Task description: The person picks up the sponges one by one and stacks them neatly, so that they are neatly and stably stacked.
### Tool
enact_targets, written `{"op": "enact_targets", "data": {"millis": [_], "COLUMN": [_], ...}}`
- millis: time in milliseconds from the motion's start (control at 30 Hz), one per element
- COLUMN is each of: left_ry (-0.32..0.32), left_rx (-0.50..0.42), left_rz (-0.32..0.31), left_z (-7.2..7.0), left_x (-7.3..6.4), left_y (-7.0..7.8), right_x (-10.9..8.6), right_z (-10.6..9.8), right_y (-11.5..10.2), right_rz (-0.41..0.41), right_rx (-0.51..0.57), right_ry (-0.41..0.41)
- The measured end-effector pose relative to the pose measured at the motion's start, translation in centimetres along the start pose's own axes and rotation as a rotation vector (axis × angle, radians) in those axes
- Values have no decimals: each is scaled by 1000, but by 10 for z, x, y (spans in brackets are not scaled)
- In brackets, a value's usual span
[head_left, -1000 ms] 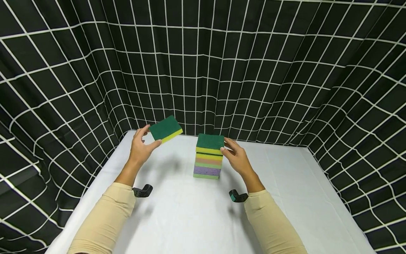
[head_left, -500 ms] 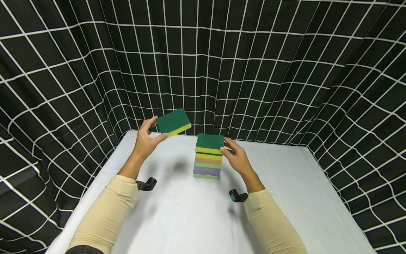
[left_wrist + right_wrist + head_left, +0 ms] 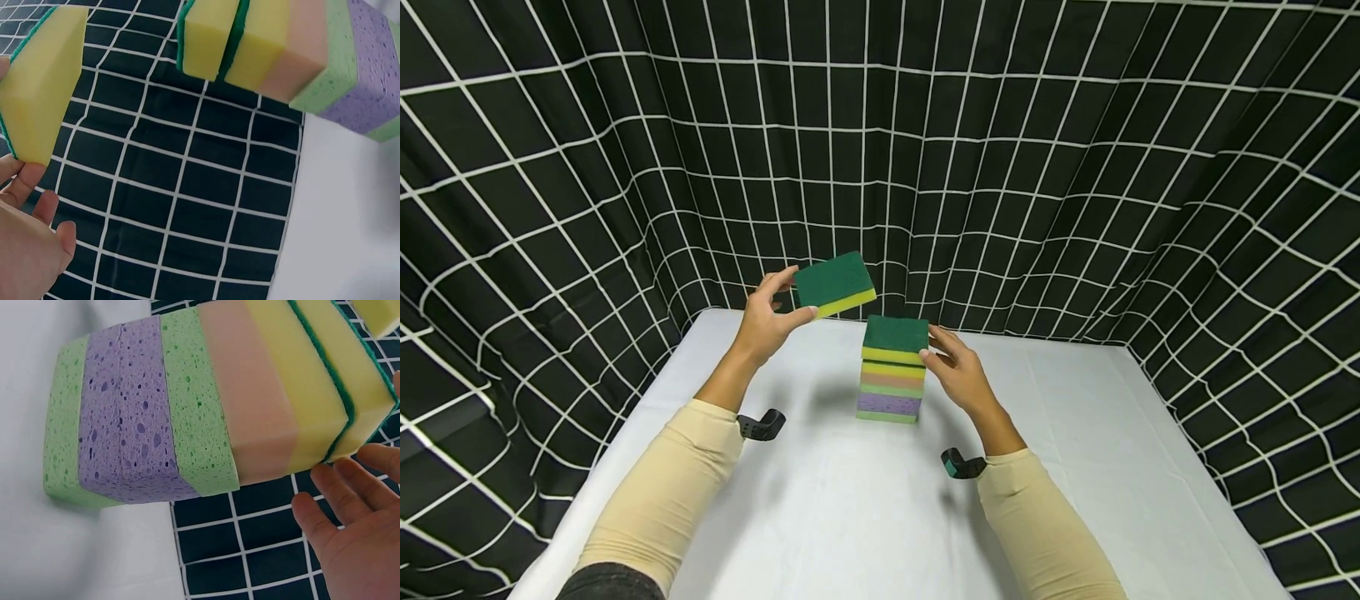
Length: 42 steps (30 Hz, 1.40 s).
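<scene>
My left hand point(image 3: 762, 327) pinches a scrub sponge point(image 3: 833, 282), dark green on top and yellow below, between thumb and fingers. It is raised above the table, tilted, up and to the left of a stack of sponges. In the left wrist view the yellow side of this sponge point(image 3: 47, 81) shows. From the bottom, the stack has green, purple, purple, green, peach and yellow layers. Another green-topped scrub sponge point(image 3: 895, 333) lies uppermost. My right hand point(image 3: 958, 371) holds that top sponge at its right end, thumb at the front corner, fingers behind. Its fingertips point(image 3: 369, 456) meet the yellow foam.
The stack stands on a white-covered table point(image 3: 850, 517). A black curtain with a white grid point(image 3: 985, 167) surrounds the back and sides. A dark wrist camera point(image 3: 762, 425) juts inward from the left forearm, and another wrist camera point(image 3: 962, 463) from the right.
My left hand has carried its scrub sponge to the right and a little upward, nearer to the stack. The right hand and the stack have stayed in place.
</scene>
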<state>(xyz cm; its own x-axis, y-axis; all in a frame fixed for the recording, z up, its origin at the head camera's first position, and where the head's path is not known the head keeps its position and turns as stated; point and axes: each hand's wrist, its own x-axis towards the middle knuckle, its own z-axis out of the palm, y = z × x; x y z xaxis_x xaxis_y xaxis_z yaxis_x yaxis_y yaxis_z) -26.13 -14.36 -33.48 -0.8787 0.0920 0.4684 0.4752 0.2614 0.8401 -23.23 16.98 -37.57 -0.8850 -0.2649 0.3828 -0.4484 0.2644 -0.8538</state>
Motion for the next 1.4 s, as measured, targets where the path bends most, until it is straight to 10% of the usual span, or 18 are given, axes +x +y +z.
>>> {"op": "enact_targets", "data": {"millis": [400, 700, 1400], "left_ry": [-127, -161, -264], "left_rx": [-16, -37, -69], "left_rz": [-31, -30, -69], "left_z": [18, 29, 54], "left_x": [-1, 13, 22], "left_y": [43, 4, -6], "right_x": [-1, -3, -2], "right_z": [0, -1, -1], "right_y": [4, 5, 5], "right_rz": [-4, -7, -6], "right_rx": [2, 6, 47], "right_ry": [9, 4, -8]}}
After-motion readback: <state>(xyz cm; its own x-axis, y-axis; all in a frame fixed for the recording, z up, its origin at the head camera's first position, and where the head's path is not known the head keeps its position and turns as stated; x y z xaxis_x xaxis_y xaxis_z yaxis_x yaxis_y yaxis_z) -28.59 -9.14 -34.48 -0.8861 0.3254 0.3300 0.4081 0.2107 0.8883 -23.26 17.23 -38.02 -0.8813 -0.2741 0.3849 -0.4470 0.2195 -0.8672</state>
